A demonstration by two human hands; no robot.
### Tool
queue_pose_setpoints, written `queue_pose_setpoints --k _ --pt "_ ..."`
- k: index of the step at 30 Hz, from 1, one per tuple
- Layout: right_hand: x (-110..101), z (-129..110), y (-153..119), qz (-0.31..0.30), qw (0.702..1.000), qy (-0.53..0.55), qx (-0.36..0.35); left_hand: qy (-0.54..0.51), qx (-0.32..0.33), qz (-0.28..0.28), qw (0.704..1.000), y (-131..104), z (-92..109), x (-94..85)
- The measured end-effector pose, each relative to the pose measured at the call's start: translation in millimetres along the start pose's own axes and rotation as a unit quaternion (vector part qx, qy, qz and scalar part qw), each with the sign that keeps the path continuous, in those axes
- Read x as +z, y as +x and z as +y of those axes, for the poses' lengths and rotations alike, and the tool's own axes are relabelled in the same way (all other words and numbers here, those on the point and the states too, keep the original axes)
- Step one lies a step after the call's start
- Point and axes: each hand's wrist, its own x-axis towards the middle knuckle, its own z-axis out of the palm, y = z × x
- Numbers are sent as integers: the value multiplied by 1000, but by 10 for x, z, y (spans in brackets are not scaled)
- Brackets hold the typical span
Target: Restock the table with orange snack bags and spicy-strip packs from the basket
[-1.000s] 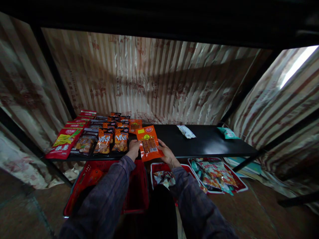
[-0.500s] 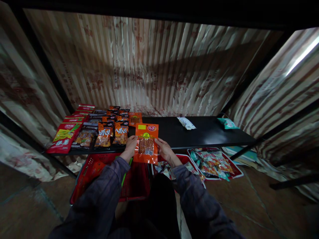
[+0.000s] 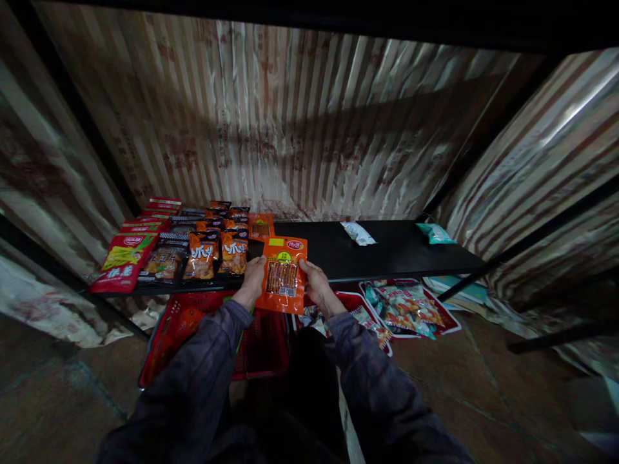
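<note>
While left hand [image 3: 251,281] and right hand [image 3: 316,283] clamp orange packet [image 3: 282,276] by its sides | red logo [image 3: 293,245]: illegible

At the frame's centre we hold a flat orange plastic pouch [image 3: 282,274] with a round yellow label [image 3: 284,258]. Our cloth sleeves [image 3: 370,367], at the bottom, are dark purplish blue. At left we see glossy red plastic bags [image 3: 128,254] printed yellow and green, and black-and-orange plastic bags [image 3: 235,253]. Right of centre lie a crinkled white packet [image 3: 358,233] and a teal packet [image 3: 435,233]. Across the top, brown-and-cream striped sheeting [image 3: 280,129] bears reddish print.
</note>
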Motion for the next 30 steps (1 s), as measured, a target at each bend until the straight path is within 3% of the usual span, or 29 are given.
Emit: queue_pose_setpoints --k 7,12,16,22,27,30 --pt "-76 -140 90 40 998 38 5 -39 -43 -60 997 -50 -23 68" --pt "-189 -245 154 79 995 56 4 9 -61 -146 987 -203 -81 -31" --pt "-237 -242 197 83 995 50 -5 38 -64 -167 983 -292 -169 -104" --pt "-213 -162 128 11 999 41 -2 3 -63 -126 990 -295 -258 -151" --pt "-169 -58 -125 -96 994 52 10 -31 -25 -56 998 -297 -232 -173" --pt "-157 70 -277 -114 992 51 28 -42 -14 -32 998 -289 -200 -167"
